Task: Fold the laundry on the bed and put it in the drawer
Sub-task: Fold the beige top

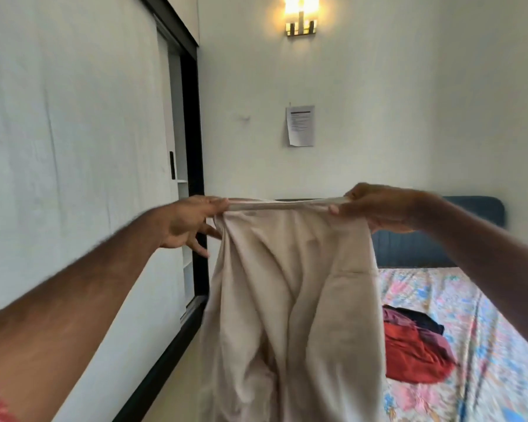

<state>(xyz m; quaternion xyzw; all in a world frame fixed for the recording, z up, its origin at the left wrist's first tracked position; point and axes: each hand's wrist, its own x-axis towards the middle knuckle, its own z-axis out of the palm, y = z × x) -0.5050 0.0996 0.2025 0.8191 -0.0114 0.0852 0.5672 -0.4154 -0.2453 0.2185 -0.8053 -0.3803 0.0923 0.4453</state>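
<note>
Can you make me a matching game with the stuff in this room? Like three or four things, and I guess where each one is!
Things:
1. beige garment
2. red and dark clothes
3. sheet of paper
4. lamp

Places:
A. high on the wall, glowing
B. held up in the air between the left hand and right hand
C. stuck on the wall, lower down
D. lying in a heap on the flowery bed

Pairs: 1-B, 2-D, 3-C, 4-A
</note>
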